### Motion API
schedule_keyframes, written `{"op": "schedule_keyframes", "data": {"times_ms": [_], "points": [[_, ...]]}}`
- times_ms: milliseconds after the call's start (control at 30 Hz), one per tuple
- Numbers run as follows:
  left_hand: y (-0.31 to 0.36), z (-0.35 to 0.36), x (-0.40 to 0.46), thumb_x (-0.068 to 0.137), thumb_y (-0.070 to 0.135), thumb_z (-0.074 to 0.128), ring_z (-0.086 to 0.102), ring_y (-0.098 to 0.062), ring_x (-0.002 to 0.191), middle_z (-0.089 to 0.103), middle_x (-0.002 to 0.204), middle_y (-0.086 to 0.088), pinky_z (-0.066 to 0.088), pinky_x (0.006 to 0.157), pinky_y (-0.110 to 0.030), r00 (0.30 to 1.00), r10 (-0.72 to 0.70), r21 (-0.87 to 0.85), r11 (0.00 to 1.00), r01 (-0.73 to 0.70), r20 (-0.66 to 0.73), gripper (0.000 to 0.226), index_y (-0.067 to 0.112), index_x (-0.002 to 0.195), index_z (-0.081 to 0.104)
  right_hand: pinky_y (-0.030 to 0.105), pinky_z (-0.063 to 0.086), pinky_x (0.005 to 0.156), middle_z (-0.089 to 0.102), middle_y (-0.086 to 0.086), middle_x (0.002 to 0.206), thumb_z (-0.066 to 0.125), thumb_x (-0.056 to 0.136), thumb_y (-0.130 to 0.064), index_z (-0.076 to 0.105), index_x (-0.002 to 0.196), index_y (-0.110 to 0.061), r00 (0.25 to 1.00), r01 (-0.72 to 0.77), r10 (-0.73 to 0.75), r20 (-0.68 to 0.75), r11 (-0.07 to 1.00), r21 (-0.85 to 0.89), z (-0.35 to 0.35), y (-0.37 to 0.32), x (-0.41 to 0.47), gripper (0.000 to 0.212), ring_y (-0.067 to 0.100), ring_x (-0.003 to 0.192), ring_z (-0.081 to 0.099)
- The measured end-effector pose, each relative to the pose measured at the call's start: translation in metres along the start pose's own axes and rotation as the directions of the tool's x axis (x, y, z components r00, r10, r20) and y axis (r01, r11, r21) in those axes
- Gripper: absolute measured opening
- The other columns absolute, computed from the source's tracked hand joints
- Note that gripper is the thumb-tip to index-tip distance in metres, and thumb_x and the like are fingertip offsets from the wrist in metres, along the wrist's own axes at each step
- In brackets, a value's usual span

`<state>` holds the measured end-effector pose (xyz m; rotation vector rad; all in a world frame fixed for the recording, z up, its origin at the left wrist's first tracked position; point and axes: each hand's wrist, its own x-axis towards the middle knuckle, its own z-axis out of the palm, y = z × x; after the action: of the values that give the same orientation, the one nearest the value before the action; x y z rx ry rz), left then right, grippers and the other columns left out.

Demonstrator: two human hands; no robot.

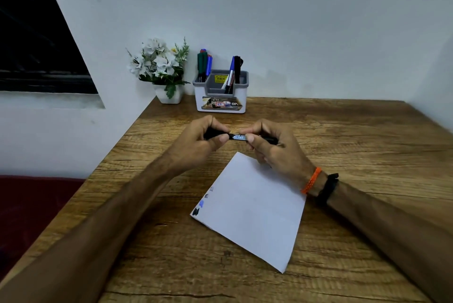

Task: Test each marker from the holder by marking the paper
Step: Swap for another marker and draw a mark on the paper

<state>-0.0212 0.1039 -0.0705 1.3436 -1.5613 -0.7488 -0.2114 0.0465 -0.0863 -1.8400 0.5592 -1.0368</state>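
Observation:
A black marker [237,137] lies level between both hands, above the far corner of the paper. My left hand [201,142] grips its left end, fingers curled round it. My right hand [272,146] grips the right part of the barrel; that end is hidden in the fist. The white paper [255,212] lies turned on the wooden table, with several small black and blue marks near its left corner. The white and grey holder [220,99] stands at the back with several markers upright in it, green and blue at the left, blue and black at the right.
A white pot of artificial white flowers [161,67] stands left of the holder in the wall corner. The wooden table [355,136] ends at a left edge, with a dark red seat [36,207] below. Orange and black bands circle my right wrist.

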Motion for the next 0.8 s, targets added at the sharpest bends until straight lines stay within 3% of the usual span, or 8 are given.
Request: {"op": "schedule_keyframes", "data": {"times_ms": [233, 367, 467, 600, 667, 800], "points": [[0.01, -0.005, 0.002, 0.087, 0.001, 0.064, 0.061, 0.0, 0.074, 0.063, 0.089, -0.003, 0.052, 0.066, -0.016, 0.996, 0.022, -0.115, 0.993, -0.031, -0.081, 0.016, 0.013, 0.095, 0.06, 0.018, 0.043, 0.048, 0.066, 0.006, 0.077, 0.06, 0.097, -0.009, 0.066, 0.103, -0.006, 0.998, -0.066, 0.066, 0.003, 0.998, 0.009, -0.008, -0.015, 0.004, 0.01, 0.01, 0.055, 0.056], [0.014, -0.008, 0.002, 0.078, -0.007, 0.068, 0.07, -0.003, 0.078, 0.068, 0.091, -0.003, 0.055, 0.066, -0.017, 0.98, 0.003, -0.293, 0.954, -0.063, -0.198, 0.035, 0.009, 0.105, 0.053, 0.022, 0.052, 0.065, 0.075, 0.001, 0.088, 0.074, 0.086, -0.012, 0.069, 0.101, -0.014, 0.998, -0.058, 0.053, -0.03, 0.98, -0.189, -0.001, -0.014, 0.004, 0.016, 0.006, 0.071, 0.066], [0.019, -0.007, 0.001, 0.072, 0.0, 0.073, 0.071, -0.008, 0.079, 0.071, 0.09, -0.003, 0.055, 0.066, -0.019, 0.971, 0.003, -0.336, 0.938, -0.086, -0.238, 0.044, 0.009, 0.109, 0.05, 0.024, 0.055, 0.072, 0.077, -0.005, 0.084, 0.078, 0.082, -0.013, 0.061, 0.119, -0.023, 0.999, -0.031, 0.021, -0.044, 0.965, -0.26, 0.003, -0.02, 0.002, 0.042, 0.004, 0.076, 0.071], [0.026, -0.004, 0.002, 0.064, 0.014, 0.076, 0.07, -0.009, 0.078, 0.07, 0.084, 0.0, 0.055, 0.067, -0.021, 0.968, 0.003, -0.361, 0.928, -0.096, -0.251, 0.06, 0.011, 0.117, 0.048, 0.02, 0.059, 0.07, 0.073, -0.006, 0.09, 0.08, 0.08, -0.013, 0.026, 0.151, -0.038, 0.993, 0.119, -0.104, 0.059, 0.908, -0.402, 0.006, -0.036, 0.004, 0.092, 0.003, 0.072, 0.071], [0.029, -0.002, 0.001, 0.063, 0.016, 0.076, 0.069, -0.008, 0.076, 0.067, 0.082, 0.001, 0.055, 0.067, -0.022, 0.969, 0.011, -0.366, 0.925, -0.104, -0.249, 0.063, 0.01, 0.119, 0.047, 0.022, 0.059, 0.067, 0.068, -0.005, 0.091, 0.08, 0.08, -0.012, 0.016, 0.152, -0.044, 0.987, 0.153, -0.123, 0.099, 0.899, -0.409, 0.006, -0.043, 0.006, 0.102, 0.007, 0.068, 0.071], [0.032, -0.002, 0.001, 0.063, 0.016, 0.076, 0.069, -0.008, 0.076, 0.066, 0.084, -0.003, 0.055, 0.068, -0.023, 0.971, 0.015, -0.377, 0.92, -0.106, -0.238, 0.061, 0.012, 0.118, 0.047, 0.02, 0.058, 0.066, 0.067, -0.004, 0.091, 0.08, 0.079, -0.011, 0.017, 0.152, -0.046, 0.984, 0.17, -0.135, 0.112, 0.89, -0.422, 0.006, -0.048, 0.007, 0.102, 0.009, 0.066, 0.072]]}}
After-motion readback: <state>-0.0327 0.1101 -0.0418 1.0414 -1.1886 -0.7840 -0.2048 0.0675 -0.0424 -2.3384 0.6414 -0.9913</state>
